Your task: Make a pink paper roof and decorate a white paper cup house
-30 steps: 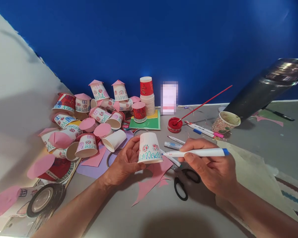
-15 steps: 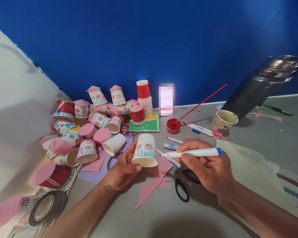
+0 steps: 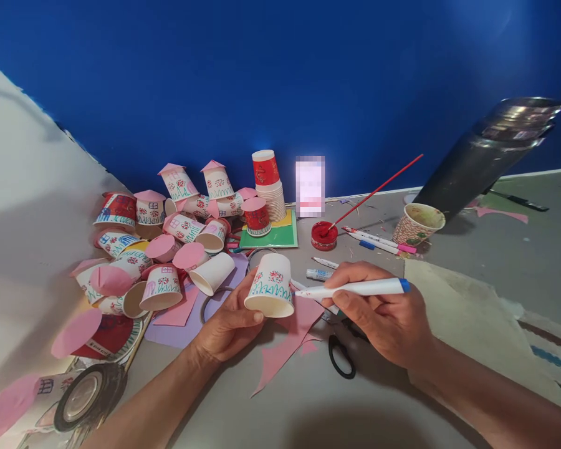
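My left hand (image 3: 229, 324) is closed around a white paper cup (image 3: 270, 284), which is held upside down with its open rim tilted toward me. Red flower shapes and a green and blue zigzag decorate the cup's side. In my right hand (image 3: 393, 318) is a white marker (image 3: 355, 287) with a blue end, gripped between thumb and fingers. The marker's tip is at the right side of the cup; whether it touches I cannot tell. Below the hands lie pink paper scraps (image 3: 285, 349) and black-handled scissors (image 3: 341, 357), partly hidden by my right hand.
Several decorated cups with pink paper tops (image 3: 163, 287) crowd the left side. A cup stack (image 3: 271, 202) stands on a green card (image 3: 271, 237). Beyond the hands are a red paint jar (image 3: 324, 236) with a brush, markers (image 3: 378, 240), a patterned cup (image 3: 418, 224) and a dark flask (image 3: 477, 162).
The marker's tip has come closer to the cup's right side as my right hand shifted slightly left. My left hand keeps its hold on the cup. The view has shifted a little.
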A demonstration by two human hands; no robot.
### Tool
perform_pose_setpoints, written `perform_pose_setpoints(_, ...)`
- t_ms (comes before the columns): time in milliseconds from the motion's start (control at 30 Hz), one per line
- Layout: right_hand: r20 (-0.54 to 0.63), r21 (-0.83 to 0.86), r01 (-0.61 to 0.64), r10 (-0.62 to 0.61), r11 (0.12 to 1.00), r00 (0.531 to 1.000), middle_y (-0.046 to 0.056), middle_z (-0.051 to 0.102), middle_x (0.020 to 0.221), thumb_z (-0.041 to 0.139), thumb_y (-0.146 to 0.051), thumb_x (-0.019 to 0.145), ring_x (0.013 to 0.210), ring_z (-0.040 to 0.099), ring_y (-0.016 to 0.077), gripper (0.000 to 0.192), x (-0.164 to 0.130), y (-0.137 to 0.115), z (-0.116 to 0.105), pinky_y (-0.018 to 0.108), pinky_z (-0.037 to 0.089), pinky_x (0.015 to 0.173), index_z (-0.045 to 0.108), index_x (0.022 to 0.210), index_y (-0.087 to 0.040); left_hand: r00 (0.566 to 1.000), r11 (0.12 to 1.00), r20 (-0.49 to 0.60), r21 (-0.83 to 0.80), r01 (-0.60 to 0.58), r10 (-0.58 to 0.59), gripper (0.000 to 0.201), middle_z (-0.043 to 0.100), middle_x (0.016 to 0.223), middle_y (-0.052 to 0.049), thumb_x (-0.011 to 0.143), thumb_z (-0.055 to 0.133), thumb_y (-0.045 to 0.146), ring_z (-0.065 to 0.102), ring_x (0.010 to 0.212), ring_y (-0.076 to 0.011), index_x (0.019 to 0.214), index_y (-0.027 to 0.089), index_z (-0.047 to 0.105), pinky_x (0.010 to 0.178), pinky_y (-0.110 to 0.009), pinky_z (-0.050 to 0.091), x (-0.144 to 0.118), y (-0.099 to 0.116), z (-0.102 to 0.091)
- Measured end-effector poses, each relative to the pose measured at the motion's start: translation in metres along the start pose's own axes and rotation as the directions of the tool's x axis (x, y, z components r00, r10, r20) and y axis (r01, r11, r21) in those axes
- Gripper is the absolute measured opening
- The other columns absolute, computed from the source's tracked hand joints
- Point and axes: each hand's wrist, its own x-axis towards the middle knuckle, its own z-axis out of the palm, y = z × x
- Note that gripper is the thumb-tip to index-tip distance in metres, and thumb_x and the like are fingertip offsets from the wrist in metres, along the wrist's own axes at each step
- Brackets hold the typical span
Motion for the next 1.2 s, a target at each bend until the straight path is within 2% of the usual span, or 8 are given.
perform_pose_setpoints(333,0.029,0.022,-0.051,0.051,0.998,0.998,0.002,0.073,0.07,0.065,-0.03,0.096,0.047,0.053,0.0098,0.015,-0.002,-0.002,0.0,0.023,0.039,0.043,0.073,0.091,-0.019,1.0,0.999,-0.03,0.046,0.009,-0.008,0.083,0.071,0.131,-0.012,0.064,0.089,0.023,0.065,0.124,-0.0338,0.141,0.023,0.058,0.111,-0.044,0.045,0.001,-0.001,0.0)
perform_pose_setpoints(533,-0.016,-0.179,0.044,-0.047,0.983,0.999,0.003,0.079,0.082,0.063,-0.029,0.099,0.065,0.071,0.0165,0.012,0.004,0.013,-0.008,0.028,0.053,0.059,0.073,0.102,-0.022,0.991,0.957,-0.048,0.271,-0.106,0.124,0.075,0.067,0.137,-0.01,0.067,0.092,0.025,0.063,0.125,-0.0323,0.135,0.029,0.06,0.103,-0.041,0.051,-0.001,-0.002,-0.002)
perform_pose_setpoints(600,0.002,-0.271,0.123,-0.127,0.955,0.992,0.004,0.08,0.089,0.062,-0.025,0.099,0.077,0.075,0.0188,0.011,0.007,0.019,-0.01,0.03,0.056,0.069,0.072,0.103,-0.023,0.966,0.849,-0.039,0.486,-0.205,0.255,0.074,0.061,0.144,-0.008,0.069,0.093,0.024,0.057,0.133,-0.0324,0.135,0.032,0.06,0.11,-0.042,0.047,-0.002,-0.001,-0.004)
perform_pose_setpoints(700,0.044,-0.367,0.192,-0.189,0.91,0.981,0.006,0.079,0.095,0.062,-0.023,0.098,0.083,0.074,0.0196,0.011,0.011,0.025,-0.011,0.033,0.056,0.076,0.071,0.105,-0.022,0.913,0.567,0.01,0.781,-0.261,0.407,0.075,0.058,0.145,-0.008,0.072,0.091,0.024,0.053,0.136,-0.0328,0.139,0.032,0.058,0.118,-0.046,0.04,-0.004,0.001,-0.003)
perform_pose_setpoints(767,0.084,-0.405,0.196,-0.177,0.893,0.981,0.007,0.079,0.098,0.064,-0.025,0.095,0.084,0.072,0.0207,0.014,0.012,0.027,-0.013,0.032,0.056,0.071,0.07,0.108,-0.022,0.872,0.405,0.033,0.876,-0.26,0.488,0.074,0.057,0.142,-0.008,0.072,0.091,0.023,0.053,0.134,-0.0332,0.138,0.031,0.058,0.117,-0.048,0.04,-0.006,0.004,0.0)
perform_pose_setpoints(867,0.157,-0.411,0.173,-0.117,0.895,0.981,0.009,0.077,0.11,0.068,-0.03,0.09,0.095,0.072,0.0239,0.029,0.013,0.028,-0.015,0.032,0.057,0.07,0.068,0.119,-0.023,0.815,0.287,0.062,0.918,-0.273,0.576,0.071,0.056,0.135,-0.008,0.069,0.091,0.02,0.052,0.132,-0.0337,0.133,0.03,0.061,0.116,-0.05,0.041,-0.007,0.005,0.006)
perform_pose_setpoints(1033,0.173,-0.403,0.13,-0.064,0.906,0.983,0.009,0.076,0.114,0.067,-0.033,0.092,0.091,0.07,0.0217,0.029,0.016,0.032,-0.018,0.032,0.057,0.069,0.071,0.118,-0.023,0.803,0.306,0.049,0.909,-0.282,0.594,0.072,0.056,0.133,-0.007,0.066,0.092,0.019,0.052,0.131,-0.0334,0.13,0.031,0.062,0.115,-0.051,0.042,-0.006,0.005,0.006)
perform_pose_setpoints(1200,0.094,-0.502,-0.006,0.062,0.865,0.994,0.003,0.076,0.09,0.061,-0.026,0.092,0.073,0.067,0.0169,0.011,0.02,0.042,-0.025,0.03,0.053,0.069,0.072,0.093,-0.023,0.831,0.496,-0.088,0.834,-0.24,0.549,0.07,0.056,0.138,-0.008,0.071,0.09,0.023,0.054,0.131,-0.0324,0.134,0.029,0.058,0.115,-0.049,0.042,-0.005,0.006,0.002)
